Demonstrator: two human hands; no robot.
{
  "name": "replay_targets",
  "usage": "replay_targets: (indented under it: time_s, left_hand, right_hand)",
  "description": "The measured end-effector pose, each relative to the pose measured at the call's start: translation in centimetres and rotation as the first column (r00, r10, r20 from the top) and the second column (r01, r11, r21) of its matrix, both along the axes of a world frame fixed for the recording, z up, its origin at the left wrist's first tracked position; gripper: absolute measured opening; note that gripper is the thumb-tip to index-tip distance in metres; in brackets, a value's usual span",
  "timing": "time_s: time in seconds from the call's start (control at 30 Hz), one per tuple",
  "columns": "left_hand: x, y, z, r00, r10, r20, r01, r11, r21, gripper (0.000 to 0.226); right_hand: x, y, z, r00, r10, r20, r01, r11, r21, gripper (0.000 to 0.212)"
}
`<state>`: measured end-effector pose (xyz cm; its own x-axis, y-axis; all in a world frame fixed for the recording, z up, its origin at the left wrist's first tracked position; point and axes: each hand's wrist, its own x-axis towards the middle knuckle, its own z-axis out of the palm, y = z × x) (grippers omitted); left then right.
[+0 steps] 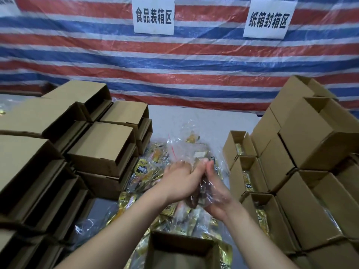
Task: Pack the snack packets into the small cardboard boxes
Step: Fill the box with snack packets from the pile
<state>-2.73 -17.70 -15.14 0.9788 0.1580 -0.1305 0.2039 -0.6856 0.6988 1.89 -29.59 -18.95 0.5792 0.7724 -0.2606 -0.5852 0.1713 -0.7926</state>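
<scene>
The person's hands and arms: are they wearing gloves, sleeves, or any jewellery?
No gloves show on the left hand or the right hand. Both forearms are bare as far as the frame's lower edge, with no sleeve, watch, ring or bracelet visible.

Both hands [196, 183] around snack packets [195, 199] (blurred)

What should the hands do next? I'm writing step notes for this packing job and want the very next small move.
Probably bring the gathered snack packets straight down toward the person, into the open box. Both the left hand and right hand already press a bundle between them above the loose pile, and that box looks empty just below.
</scene>
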Motion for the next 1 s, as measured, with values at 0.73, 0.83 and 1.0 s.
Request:
replay_targets:
  time_s: [0.73, 0.83, 1.0]
  left_hand:
    - [-10.6, 6.7, -15.5, 0.896, -0.154, -0.417, 0.103, 0.984, -0.142, 0.055]
    - [-10.9, 6.1, -16.7, 0.919, -0.081, -0.386, 0.007, 0.982, -0.189, 0.055]
    - [-11.0, 5.7, -17.7, 0.948, 0.011, -0.318, -0.108, 0.952, -0.288, 0.031]
  right_hand:
    - [-0.6, -5.1, 5.4, -0.057, 0.988, 0.142, 0.231, 0.151, -0.961, 0.08]
    - [-3.3, -2.0, 4.5, -0.191, 0.981, -0.032, 0.369, 0.041, -0.929, 0.063]
    - [-7.4, 2.1, -0.9, -0.288, 0.956, -0.054, 0.295, 0.035, -0.955, 0.042]
